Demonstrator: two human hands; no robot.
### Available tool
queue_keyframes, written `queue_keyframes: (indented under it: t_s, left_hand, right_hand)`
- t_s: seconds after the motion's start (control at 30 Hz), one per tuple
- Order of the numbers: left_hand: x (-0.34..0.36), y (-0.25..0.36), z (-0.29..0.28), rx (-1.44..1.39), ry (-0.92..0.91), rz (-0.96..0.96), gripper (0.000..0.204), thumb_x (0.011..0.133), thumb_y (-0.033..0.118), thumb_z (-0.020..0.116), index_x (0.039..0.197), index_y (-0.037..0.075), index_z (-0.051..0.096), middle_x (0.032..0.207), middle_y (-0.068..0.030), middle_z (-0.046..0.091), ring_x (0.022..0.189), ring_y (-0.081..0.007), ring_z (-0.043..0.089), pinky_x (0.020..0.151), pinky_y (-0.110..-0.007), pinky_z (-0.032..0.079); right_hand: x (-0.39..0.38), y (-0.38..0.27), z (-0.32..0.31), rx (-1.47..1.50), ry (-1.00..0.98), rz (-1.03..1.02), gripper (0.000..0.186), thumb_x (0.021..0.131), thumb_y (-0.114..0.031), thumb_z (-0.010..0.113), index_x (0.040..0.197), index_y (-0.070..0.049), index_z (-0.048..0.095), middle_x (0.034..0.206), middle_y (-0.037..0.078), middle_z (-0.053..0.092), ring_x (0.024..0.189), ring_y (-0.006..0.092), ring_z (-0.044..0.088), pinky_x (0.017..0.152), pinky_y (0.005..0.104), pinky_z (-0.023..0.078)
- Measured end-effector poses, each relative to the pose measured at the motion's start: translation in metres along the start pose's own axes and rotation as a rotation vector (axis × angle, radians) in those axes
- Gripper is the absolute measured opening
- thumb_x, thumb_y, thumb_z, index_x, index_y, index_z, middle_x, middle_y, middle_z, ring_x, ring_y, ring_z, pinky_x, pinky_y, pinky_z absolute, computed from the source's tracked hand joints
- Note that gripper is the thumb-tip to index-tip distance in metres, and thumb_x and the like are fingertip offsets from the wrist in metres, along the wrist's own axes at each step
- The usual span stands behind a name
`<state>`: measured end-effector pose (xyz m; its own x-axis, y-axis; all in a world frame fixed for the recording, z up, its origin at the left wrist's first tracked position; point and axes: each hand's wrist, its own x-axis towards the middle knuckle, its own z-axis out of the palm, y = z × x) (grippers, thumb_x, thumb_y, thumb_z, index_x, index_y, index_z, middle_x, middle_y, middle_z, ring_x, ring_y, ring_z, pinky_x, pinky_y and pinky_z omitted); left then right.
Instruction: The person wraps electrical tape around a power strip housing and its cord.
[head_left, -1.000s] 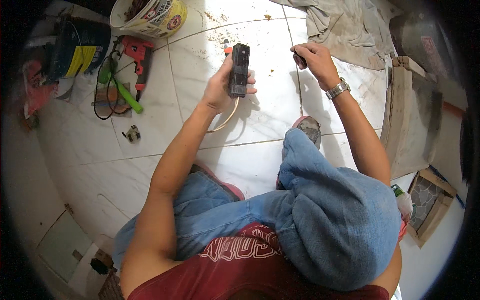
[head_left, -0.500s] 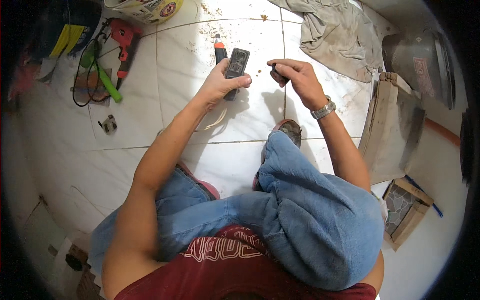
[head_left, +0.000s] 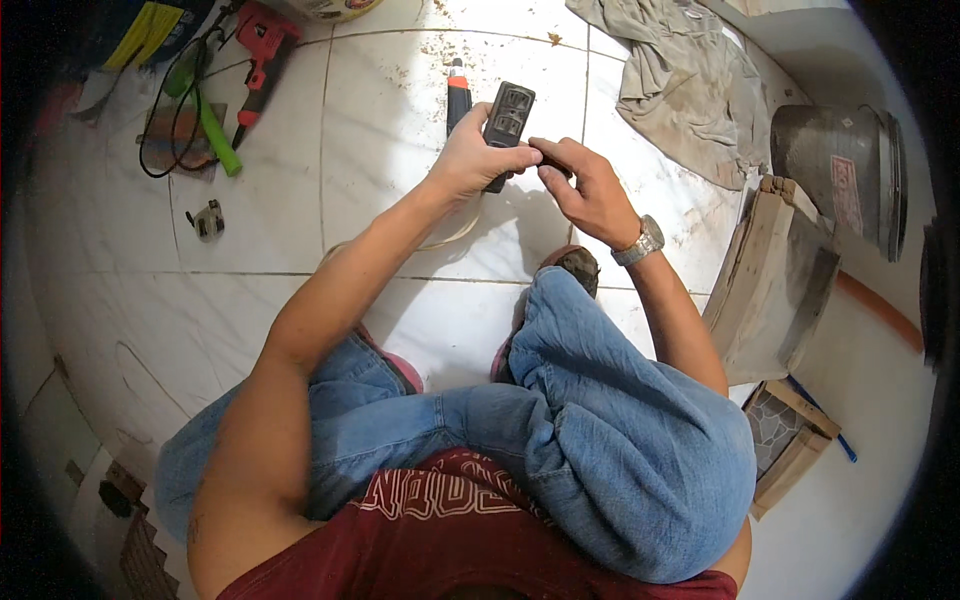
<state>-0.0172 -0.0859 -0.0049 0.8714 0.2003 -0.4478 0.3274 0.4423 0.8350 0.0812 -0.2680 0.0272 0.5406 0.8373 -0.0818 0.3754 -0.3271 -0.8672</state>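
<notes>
The white tiled floor [head_left: 270,230] carries all items in view. The person sits on it in blue jeans [head_left: 600,440] and a red shirt [head_left: 450,530], one knee raised at lower right.

A crumpled grey cloth [head_left: 680,80] lies on the floor at upper right. Beside it, a dark grey bucket [head_left: 835,180] lies on its side. A wooden box [head_left: 775,280] stands just below the bucket, and a smaller wooden frame [head_left: 790,440] lies near the raised knee.

At upper left, a red power tool [head_left: 262,40] lies with a black cable [head_left: 165,130] and a green-handled tool [head_left: 215,140] close by. A small metal fitting [head_left: 207,220] lies apart from them, lower on the floor.

The left hand [head_left: 465,155] is closed around a dark outlet block [head_left: 505,125], held above the floor at upper centre. The right hand [head_left: 590,190] meets the block's lower end, fingers pinched on a small dark part; what that part is cannot be determined. A wristwatch [head_left: 640,242] sits on the right wrist. An orange-and-black tool [head_left: 457,100] lies on the floor just beyond the left hand.
</notes>
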Motion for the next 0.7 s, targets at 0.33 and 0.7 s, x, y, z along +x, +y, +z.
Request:
queue_keyframes:
  t_s: [0.33,0.7]
  left_hand:
    - [-0.010,-0.004,0.004,0.043,0.157,0.170,0.047,0.078,0.011,0.084,0.112,0.003,0.053,0.088,-0.0014,0.067,0.077,-0.0075,0.062,0.068,-0.024,0.053]
    - [-0.003,0.007,-0.006,-0.032,-0.091,0.033,0.052,0.090,0.017,0.078,0.131,0.004,0.050,0.106,-0.0093,0.070,0.082,-0.0112,0.063,0.069,-0.027,0.054]
  right_hand:
    - [0.010,-0.009,-0.013,0.009,-0.058,0.208,0.044,0.090,-0.022,0.074,0.130,-0.003,0.069,0.077,0.013,0.074,0.065,0.0201,0.068,0.065,0.0336,0.054]
    - [0.013,-0.002,-0.033,-0.147,-0.018,0.062,0.025,0.089,-0.025,0.069,0.099,-0.004,0.079,0.068,0.012,0.070,0.058,0.0176,0.062,0.058,0.0321,0.049]
